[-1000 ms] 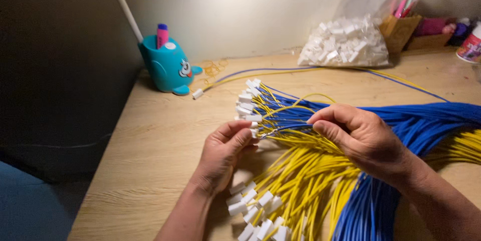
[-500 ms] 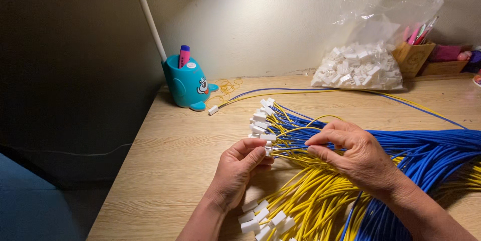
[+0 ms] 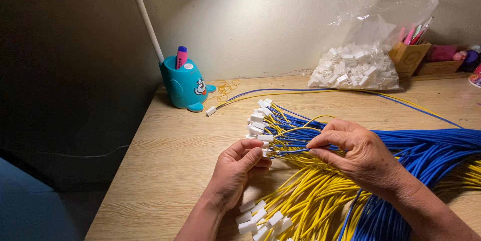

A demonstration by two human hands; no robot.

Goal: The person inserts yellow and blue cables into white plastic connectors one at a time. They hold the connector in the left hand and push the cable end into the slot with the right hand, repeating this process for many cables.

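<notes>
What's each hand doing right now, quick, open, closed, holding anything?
Left hand: closed, pinching a small white plastic connector at its fingertips.
Right hand: closed, grip pinching a thin blue wire that runs to that connector.

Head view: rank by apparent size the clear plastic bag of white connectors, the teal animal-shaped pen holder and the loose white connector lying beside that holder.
1. Clear plastic bag of white connectors
2. Teal animal-shaped pen holder
3. Loose white connector

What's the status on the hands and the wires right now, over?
Left hand pinching a white connector. Right hand gripping a blue wire feeding it. Blue and yellow wire bundle spread beneath. Nothing blocking.
</notes>
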